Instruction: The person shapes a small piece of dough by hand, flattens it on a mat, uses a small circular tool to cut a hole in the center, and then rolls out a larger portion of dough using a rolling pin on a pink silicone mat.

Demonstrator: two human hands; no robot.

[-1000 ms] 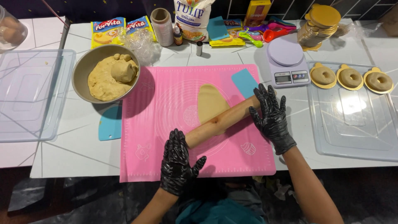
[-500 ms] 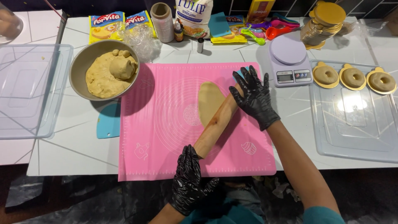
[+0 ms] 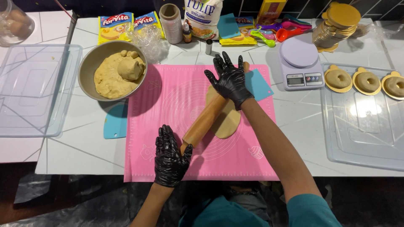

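Over the last second the wooden rolling pin (image 3: 212,110) has swung from lying nearly crosswise on the pink mat (image 3: 168,109) to standing steeply, its far end now pointing away from the person. The right hand (image 3: 229,79) has travelled with that end, up the mat, and now lies flat over the pin's upper part near the blue scraper (image 3: 259,84). The left hand (image 3: 170,157) has dropped back towards the mat's near edge, palm on the pin's lower end. The flat piece of dough (image 3: 227,122), earlier showing mostly beyond the pin, now shows on its right side
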